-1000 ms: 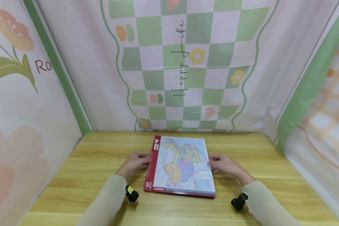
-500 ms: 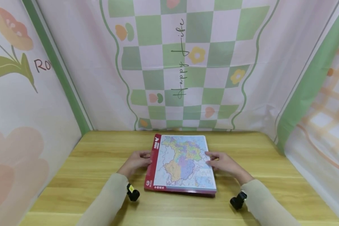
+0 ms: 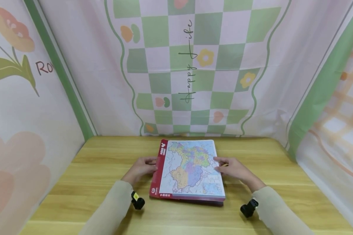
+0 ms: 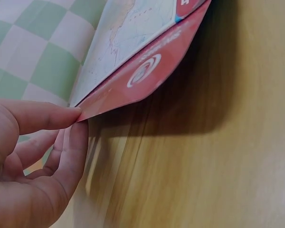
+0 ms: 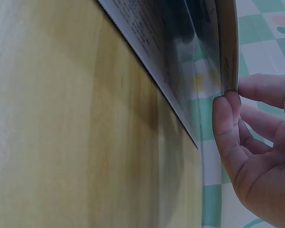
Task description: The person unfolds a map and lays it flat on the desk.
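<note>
A flat map board (image 3: 191,169), printed with a coloured map and a red left margin, lies near the middle of the wooden table in the head view. My left hand (image 3: 141,169) pinches its red edge between thumb and fingers; in the left wrist view the red margin (image 4: 142,83) is raised over its shadow. On the opposite side my right hand (image 3: 233,169) pinches the right edge, thumb and fingertips on either face. The right wrist view shows the board's edge (image 5: 229,47) raised in the fingers, with a printed lower layer (image 5: 137,42) hanging open beneath it.
The wooden table (image 3: 100,182) spreads around the board. Behind it hangs a green and white checked curtain (image 3: 206,81), with printed cloth at both sides. Black wrist cameras (image 3: 138,201) sit at both sleeves.
The right fingers have moved onto the board's right edge, the thumb now over its face. That side has risen slightly, and a dark lower layer shows along the front. The left hand has barely moved.
</note>
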`<action>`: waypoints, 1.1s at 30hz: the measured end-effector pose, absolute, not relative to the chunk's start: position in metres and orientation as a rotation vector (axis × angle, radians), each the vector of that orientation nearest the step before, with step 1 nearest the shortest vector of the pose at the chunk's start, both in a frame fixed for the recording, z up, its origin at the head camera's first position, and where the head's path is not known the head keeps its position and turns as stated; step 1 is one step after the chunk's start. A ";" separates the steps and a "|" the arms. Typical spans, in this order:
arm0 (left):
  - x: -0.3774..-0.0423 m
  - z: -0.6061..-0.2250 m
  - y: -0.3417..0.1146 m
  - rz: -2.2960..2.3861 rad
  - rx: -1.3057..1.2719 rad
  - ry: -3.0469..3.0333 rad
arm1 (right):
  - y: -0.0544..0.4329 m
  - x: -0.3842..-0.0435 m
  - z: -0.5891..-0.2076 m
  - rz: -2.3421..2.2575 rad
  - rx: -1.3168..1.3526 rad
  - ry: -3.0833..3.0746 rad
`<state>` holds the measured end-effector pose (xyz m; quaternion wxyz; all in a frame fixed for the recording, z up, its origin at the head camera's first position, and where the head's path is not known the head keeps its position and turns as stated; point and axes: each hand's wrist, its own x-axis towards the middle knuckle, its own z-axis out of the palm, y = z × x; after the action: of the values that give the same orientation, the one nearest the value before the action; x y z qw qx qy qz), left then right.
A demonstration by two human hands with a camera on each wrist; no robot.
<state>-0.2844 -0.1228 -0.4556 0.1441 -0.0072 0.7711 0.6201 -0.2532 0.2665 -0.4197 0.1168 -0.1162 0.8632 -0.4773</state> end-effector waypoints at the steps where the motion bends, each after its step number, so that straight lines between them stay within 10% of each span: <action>1: -0.284 -0.456 -0.123 1.791 -0.015 2.222 | 0.266 -0.253 -0.419 -1.393 -0.341 2.531; 33: -0.280 -0.455 -0.138 1.742 -0.085 2.324 | 0.291 -0.251 -0.399 -1.358 -0.438 2.562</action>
<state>-0.2805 -0.1381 -0.4551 0.1177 -0.0290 0.7941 0.5955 -0.2513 0.2908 -0.3989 0.1044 -0.1487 0.8688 -0.4606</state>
